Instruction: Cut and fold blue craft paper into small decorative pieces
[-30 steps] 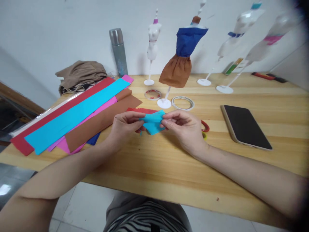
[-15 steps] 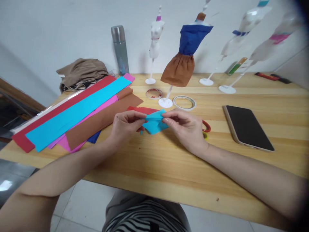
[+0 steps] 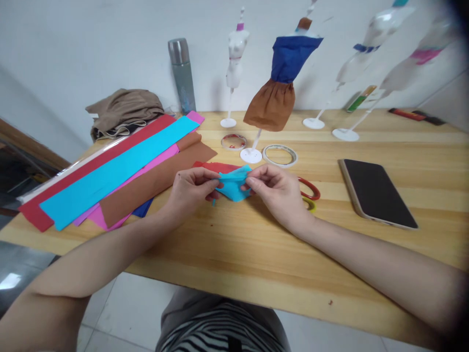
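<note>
Between my hands is a small piece of light-blue crepe paper (image 3: pixel 234 187), folded or gathered along its top edge. My left hand (image 3: pixel 196 185) pinches its left end with thumb and fingers. At the other end, my right hand (image 3: pixel 273 190) pinches the upper right corner. The paper is held just above the table and hangs down to a point in the middle. Behind it lies a red paper piece (image 3: pixel 208 166), partly hidden. Scissors with red and yellow handles (image 3: pixel 310 189) rest beyond my right hand, their blades covered by it.
Coloured paper strips (image 3: pixel 120 173) lie at the left by a brown cloth (image 3: pixel 126 110) and a flask (image 3: pixel 183 78). A mini mannequin in a blue and brown dress (image 3: pixel 282 83) stands behind, among other mannequins. Tape rolls (image 3: pixel 280 155) sit near its base; a phone (image 3: pixel 377 193) lies right.
My right hand has shifted slightly left, toward my left hand, so the blue paper spans less width. More of the scissor handles shows now.
</note>
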`<move>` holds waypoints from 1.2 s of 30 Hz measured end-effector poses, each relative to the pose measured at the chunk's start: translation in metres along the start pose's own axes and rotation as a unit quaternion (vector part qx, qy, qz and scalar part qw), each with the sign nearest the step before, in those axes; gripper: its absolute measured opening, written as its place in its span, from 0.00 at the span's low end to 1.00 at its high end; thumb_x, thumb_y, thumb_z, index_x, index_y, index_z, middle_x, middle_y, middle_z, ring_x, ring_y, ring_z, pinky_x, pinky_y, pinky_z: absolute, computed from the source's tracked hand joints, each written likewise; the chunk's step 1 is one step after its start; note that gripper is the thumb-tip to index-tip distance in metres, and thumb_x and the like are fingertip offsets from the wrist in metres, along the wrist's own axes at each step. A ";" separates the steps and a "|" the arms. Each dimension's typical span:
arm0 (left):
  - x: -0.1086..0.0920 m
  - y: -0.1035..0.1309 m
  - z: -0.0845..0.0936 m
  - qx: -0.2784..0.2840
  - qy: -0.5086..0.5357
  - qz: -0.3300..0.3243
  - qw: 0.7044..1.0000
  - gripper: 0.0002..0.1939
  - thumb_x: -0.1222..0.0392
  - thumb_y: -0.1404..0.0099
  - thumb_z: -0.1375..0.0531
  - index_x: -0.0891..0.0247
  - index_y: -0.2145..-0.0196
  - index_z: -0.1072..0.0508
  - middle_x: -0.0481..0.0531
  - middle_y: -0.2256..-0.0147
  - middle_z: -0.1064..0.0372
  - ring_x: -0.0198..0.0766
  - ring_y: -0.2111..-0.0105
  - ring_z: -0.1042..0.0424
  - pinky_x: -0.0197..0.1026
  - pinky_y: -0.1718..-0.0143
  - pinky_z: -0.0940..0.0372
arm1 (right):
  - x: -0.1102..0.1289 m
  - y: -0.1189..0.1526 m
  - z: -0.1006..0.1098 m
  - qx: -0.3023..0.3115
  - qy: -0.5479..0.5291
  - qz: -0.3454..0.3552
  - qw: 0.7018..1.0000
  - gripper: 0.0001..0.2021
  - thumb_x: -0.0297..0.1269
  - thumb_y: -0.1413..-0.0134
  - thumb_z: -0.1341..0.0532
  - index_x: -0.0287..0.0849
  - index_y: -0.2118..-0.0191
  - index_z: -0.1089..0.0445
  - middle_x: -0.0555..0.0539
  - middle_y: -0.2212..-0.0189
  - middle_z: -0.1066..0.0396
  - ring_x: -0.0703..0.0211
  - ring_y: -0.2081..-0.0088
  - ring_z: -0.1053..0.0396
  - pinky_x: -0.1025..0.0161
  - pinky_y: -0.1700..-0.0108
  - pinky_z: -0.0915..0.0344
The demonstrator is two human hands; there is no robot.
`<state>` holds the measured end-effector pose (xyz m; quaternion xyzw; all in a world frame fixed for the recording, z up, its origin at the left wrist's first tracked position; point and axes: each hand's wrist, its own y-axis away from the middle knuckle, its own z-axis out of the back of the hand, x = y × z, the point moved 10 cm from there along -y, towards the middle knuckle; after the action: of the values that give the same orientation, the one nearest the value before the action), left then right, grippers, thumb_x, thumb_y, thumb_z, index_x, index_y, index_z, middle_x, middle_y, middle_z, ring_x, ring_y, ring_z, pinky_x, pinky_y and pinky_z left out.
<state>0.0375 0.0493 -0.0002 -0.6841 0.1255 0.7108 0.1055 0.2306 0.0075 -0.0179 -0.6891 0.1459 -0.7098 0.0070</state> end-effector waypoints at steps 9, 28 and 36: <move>0.008 -0.002 -0.002 0.013 0.030 0.024 0.999 0.09 0.60 0.50 0.27 0.63 0.70 0.18 0.49 0.73 0.18 0.35 0.77 0.22 0.36 0.75 0.27 | -0.001 0.000 0.003 -0.016 -0.030 -0.015 0.999 0.14 0.47 0.54 0.21 0.50 0.71 0.25 0.49 0.74 0.19 0.54 0.71 0.21 0.56 0.65 0.20; -0.002 0.004 -0.001 -0.017 0.057 -0.021 0.998 0.06 0.61 0.50 0.27 0.62 0.73 0.17 0.51 0.75 0.19 0.37 0.75 0.21 0.38 0.70 0.27 | 0.016 0.009 0.005 -0.026 0.029 0.079 0.996 0.11 0.47 0.48 0.24 0.53 0.67 0.24 0.50 0.73 0.22 0.51 0.71 0.22 0.51 0.65 0.20; 0.000 0.004 -0.002 -0.010 0.071 -0.013 0.997 0.06 0.62 0.51 0.26 0.62 0.72 0.16 0.50 0.77 0.20 0.36 0.76 0.21 0.37 0.71 0.27 | 0.021 0.012 0.004 -0.024 0.061 0.109 0.992 0.08 0.48 0.43 0.26 0.54 0.66 0.22 0.49 0.71 0.21 0.52 0.71 0.24 0.51 0.65 0.22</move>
<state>0.0378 0.0454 0.0003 -0.7356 0.1170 0.6599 0.0985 0.2314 -0.0093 -0.0004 -0.6245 0.2368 -0.7419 0.0589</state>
